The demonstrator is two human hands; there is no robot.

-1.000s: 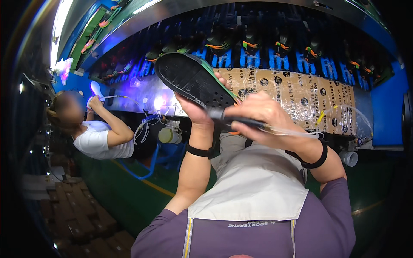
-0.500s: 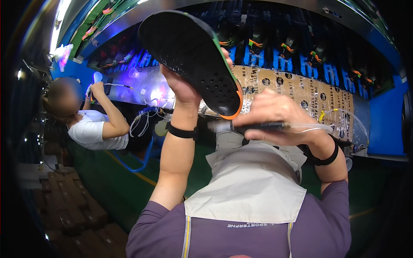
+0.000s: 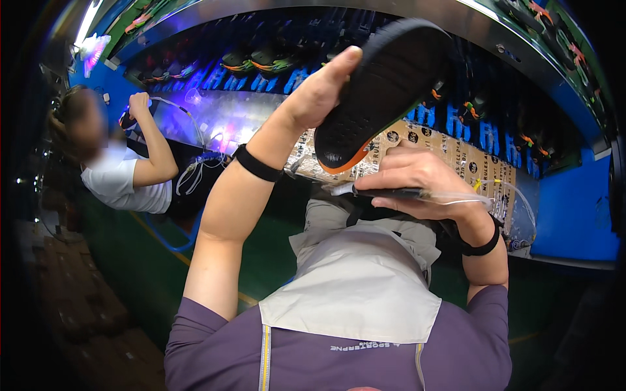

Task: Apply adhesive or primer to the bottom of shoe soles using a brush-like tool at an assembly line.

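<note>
Raised in front of me is a black shoe sole (image 3: 385,85) with an orange edge at its lower end and a thin green rim. My left hand (image 3: 319,96) grips it by its left side, thumb pointing up along the edge, the other fingers hidden behind. A wet shine shows on the black face near the orange end. Just below that end, my right hand (image 3: 427,174) holds a black-handled brush (image 3: 390,192) with a pale tip pointing left. A clear tube runs from the handle back over my right wrist. The brush tip looks apart from the sole.
A bench (image 3: 450,153) covered with printed brown cardboard lies behind my hands. Beyond it stand rows of blue supports (image 3: 486,137) and black shoes with orange and green trim. At left a co-worker in a white shirt (image 3: 127,176) holds something up. Brown boxes (image 3: 85,303) lie lower left.
The sole and my left hand have moved right, and the sole now leans with its top to the right. My right hand with the brush has shifted only slightly.
</note>
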